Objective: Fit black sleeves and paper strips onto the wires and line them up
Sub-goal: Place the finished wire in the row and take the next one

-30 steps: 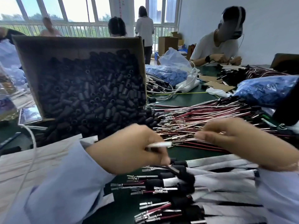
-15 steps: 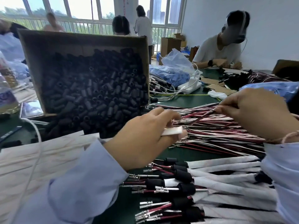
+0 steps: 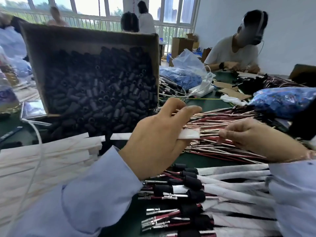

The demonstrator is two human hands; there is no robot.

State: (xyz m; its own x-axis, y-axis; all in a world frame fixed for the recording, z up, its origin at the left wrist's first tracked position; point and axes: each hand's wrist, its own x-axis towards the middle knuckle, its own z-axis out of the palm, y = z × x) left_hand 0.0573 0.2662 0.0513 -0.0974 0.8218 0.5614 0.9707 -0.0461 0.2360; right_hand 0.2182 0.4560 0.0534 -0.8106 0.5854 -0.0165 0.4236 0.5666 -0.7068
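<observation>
My left hand [image 3: 159, 139] holds a white paper strip [image 3: 189, 134] crosswise between its fingers, and its upper fingers pinch the tips of thin wires. My right hand [image 3: 256, 139] pinches a wire at the near edge of the loose pile of red and white wires [image 3: 227, 118]. A tilted cardboard box [image 3: 92, 40] full of black sleeves [image 3: 102, 89] stands behind my left hand. Finished wires with black sleeves and paper wraps [image 3: 205, 194] lie in a row on the green table at the lower right.
A stack of white paper strips [image 3: 51, 156] lies at the left with a white cable across it. Blue bags [image 3: 282, 100] and a white power strip [image 3: 201, 91] sit behind the wires. A seated person [image 3: 239, 52] works across the table; others stand by the windows.
My left hand rose and moved right with the paper strip, reaching the wire pile. My right hand came down and left, toward the strip, pinching a wire.
</observation>
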